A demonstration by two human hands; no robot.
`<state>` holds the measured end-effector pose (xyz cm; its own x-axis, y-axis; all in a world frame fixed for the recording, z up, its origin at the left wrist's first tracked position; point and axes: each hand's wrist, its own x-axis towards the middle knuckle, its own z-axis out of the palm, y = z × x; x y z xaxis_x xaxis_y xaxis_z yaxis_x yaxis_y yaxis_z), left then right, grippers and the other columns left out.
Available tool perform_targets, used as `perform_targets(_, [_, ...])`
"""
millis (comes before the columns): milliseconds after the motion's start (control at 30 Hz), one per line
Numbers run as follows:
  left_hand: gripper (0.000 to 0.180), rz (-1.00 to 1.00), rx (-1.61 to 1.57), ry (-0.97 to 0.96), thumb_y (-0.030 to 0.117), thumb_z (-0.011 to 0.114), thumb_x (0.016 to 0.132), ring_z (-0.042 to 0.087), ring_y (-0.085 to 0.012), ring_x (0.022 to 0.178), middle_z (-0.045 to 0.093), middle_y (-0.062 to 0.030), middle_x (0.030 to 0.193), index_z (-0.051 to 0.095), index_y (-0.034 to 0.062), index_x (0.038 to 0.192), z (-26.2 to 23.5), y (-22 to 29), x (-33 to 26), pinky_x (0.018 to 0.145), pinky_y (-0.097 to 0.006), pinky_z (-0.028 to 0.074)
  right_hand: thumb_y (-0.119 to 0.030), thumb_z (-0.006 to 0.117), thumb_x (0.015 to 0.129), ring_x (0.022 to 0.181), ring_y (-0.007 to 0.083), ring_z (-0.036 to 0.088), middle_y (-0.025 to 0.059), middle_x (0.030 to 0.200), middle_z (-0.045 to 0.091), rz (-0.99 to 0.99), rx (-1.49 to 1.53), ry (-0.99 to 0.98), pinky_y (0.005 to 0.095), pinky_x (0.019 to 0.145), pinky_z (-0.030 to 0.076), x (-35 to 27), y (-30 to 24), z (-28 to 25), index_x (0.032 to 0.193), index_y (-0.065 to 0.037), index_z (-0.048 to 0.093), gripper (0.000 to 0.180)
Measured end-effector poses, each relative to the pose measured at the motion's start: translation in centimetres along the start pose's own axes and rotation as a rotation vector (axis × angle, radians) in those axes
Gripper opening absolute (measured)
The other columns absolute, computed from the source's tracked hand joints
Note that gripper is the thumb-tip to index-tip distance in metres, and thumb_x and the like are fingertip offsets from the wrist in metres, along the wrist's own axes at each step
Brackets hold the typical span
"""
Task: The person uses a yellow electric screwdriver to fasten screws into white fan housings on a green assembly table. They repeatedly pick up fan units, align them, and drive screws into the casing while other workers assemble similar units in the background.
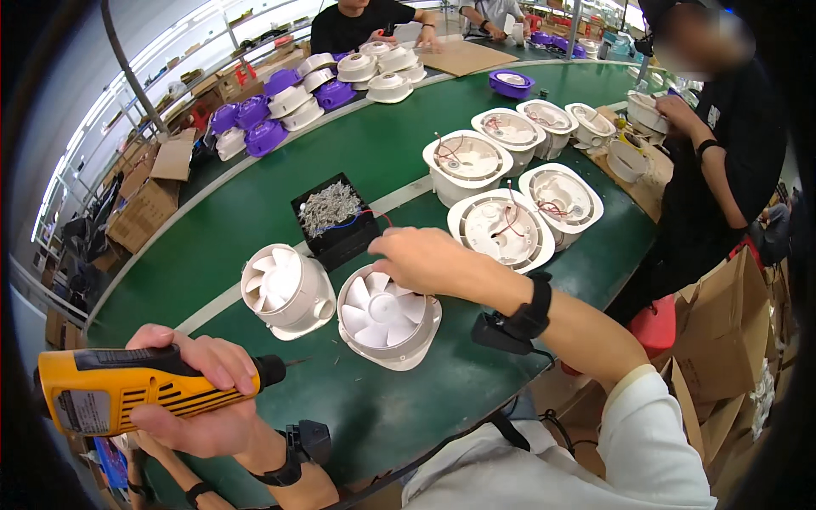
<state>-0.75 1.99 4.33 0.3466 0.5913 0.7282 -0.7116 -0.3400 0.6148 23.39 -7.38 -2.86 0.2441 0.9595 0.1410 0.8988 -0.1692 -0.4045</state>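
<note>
My left hand (208, 399) is wrapped round a yellow and black electric screwdriver (127, 387), its thin bit pointing right, clear of any part. My right hand (425, 259) hovers over the far rim of a white round fan housing (387, 319), fingers curled together; whatever is in them is too small to make out. White blades fill that housing, facing up. Beside it on the left, a second white fan housing (287, 289) stands slightly tilted. Just behind both is a black box (340, 238) heaped with small metal screws, with red and blue wires at its side.
Several white housings with red wires (467, 159) stand at the right of the green table (374, 157). Purple and white housings (263, 136) are piled along the far side. A co-worker (722, 144) handles a white housing at right; another person's forearm (183, 476) shows lower left. Cardboard boxes (722, 323) flank the table.
</note>
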Motion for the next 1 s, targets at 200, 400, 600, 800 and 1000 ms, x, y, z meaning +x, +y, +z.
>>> perform_targets(200, [0.071,-0.054,0.013,-0.029,0.064,0.046,0.089,0.046,-0.0159,0.041,0.050,-0.0092,0.059,0.037,-0.0026,0.114,0.4,-0.4,-0.5,0.039,-0.026,0.042,-0.012,0.055,0.084,0.074,0.0356,0.066,0.0168,0.080,0.066,0.047,-0.131,-0.008,0.0442,0.065,0.053,-1.0,0.4,1.5,0.083,-0.001,0.065,0.015])
perform_targets(400, [0.072,-0.139,-0.021,-0.044,0.065,0.049,0.088,0.047,-0.0156,0.041,0.050,-0.0085,0.059,0.037,-0.0019,0.113,1.2,-1.4,-0.8,0.039,-0.026,0.041,-0.011,0.057,0.079,0.069,0.0357,0.064,0.0186,0.076,0.064,0.160,-0.116,0.002,0.0437,0.060,0.052,-6.3,-0.7,0.6,0.077,0.000,0.062,0.013])
perform_targets(600, [0.065,-0.136,0.031,-0.098,0.060,0.048,0.091,0.044,-0.0144,0.037,0.048,-0.0059,0.056,0.038,-0.0004,0.113,2.2,-2.2,-2.0,0.036,-0.024,0.037,-0.013,0.057,0.080,0.066,0.0351,0.063,0.0158,0.075,0.063,0.216,-0.169,0.069,0.0440,0.059,0.052,-12.0,-0.9,-0.8,0.076,-0.001,0.061,0.013])
perform_targets(800, [0.063,-0.214,0.008,-0.142,0.053,0.058,0.088,0.047,-0.0139,0.039,0.048,-0.0053,0.055,0.040,-0.0018,0.113,3.1,-2.2,-2.5,0.036,-0.024,0.039,-0.030,0.059,0.088,0.081,0.0345,0.064,0.0169,0.087,0.063,0.433,0.115,0.181,0.0410,0.069,0.052,-17.4,0.9,-1.7,0.101,-0.002,0.064,0.032])
perform_targets(1000, [0.045,-0.601,0.542,-0.449,0.015,0.075,0.073,0.061,-0.0189,0.057,0.063,-0.0105,0.074,0.057,-0.0024,0.111,4.9,-0.8,-2.6,0.055,-0.028,0.048,-0.049,0.056,0.091,0.092,0.0264,0.062,0.0177,0.109,0.058,0.916,0.859,0.015,0.0383,0.079,0.053,-25.8,2.7,-1.0,0.118,0.005,0.052,0.061])
